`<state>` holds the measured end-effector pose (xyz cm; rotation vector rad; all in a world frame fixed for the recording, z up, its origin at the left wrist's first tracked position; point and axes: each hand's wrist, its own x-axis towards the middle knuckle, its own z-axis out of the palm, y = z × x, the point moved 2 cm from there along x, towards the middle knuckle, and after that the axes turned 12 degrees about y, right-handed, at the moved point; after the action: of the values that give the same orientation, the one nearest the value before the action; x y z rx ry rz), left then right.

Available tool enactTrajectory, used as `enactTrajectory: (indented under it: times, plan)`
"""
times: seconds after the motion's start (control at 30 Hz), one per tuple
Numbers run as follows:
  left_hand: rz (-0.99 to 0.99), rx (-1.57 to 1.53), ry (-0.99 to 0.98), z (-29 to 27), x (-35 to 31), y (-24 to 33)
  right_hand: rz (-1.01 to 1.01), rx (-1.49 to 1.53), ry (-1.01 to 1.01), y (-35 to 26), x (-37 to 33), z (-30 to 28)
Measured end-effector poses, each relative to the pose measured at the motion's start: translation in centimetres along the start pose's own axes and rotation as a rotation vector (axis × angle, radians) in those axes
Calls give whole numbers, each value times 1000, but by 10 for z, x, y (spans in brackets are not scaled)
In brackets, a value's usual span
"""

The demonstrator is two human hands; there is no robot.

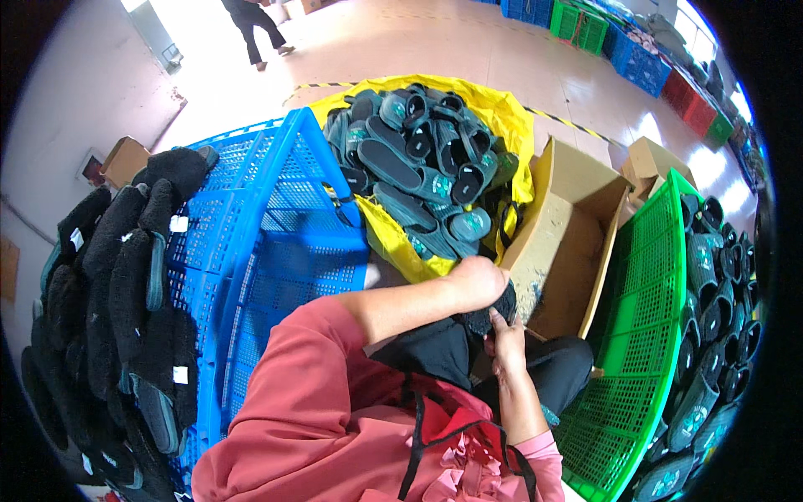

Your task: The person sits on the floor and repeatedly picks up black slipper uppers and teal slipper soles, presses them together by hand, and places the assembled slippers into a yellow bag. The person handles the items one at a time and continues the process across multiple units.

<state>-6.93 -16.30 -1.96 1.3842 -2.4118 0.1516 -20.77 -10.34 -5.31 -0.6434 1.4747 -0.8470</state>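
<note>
A black fleecy slipper [506,303] is between my hands over my lap, partly hidden by them. My left hand [480,283] is closed on its far part, with the back of the hand turned up. Closer to me, my right hand [507,341] pinches the near side with its thumb along the edge. Just beyond my hands, a yellow sack [520,125] stands full of grey-green slippers [389,163] with dark soles.
At left, a blue plastic crate [293,276] stands beside piled black fleecy slippers [125,284]. An open cardboard box [606,259] is right of the sack. A green crate [636,335] borders more slippers [711,318]. A person [253,29] stands far off.
</note>
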Motion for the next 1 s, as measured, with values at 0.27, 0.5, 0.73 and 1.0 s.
enactTrajectory:
  times: [0.27, 0.5, 0.73, 1.0]
  plan:
    - [180, -131, 49, -4, -15, 16, 0, 38, -47, 1, 12, 6]
    - [168, -90, 11, -26, -9, 8, -32, -12, -141, -8, -5, -24]
    - [356, -95, -50, -59, -10, -11, -513, 51, -245, 7, 21, -30]
    - [383, -98, 191, -61, -18, -13, -620, -68, 52, 25, 39, 1]
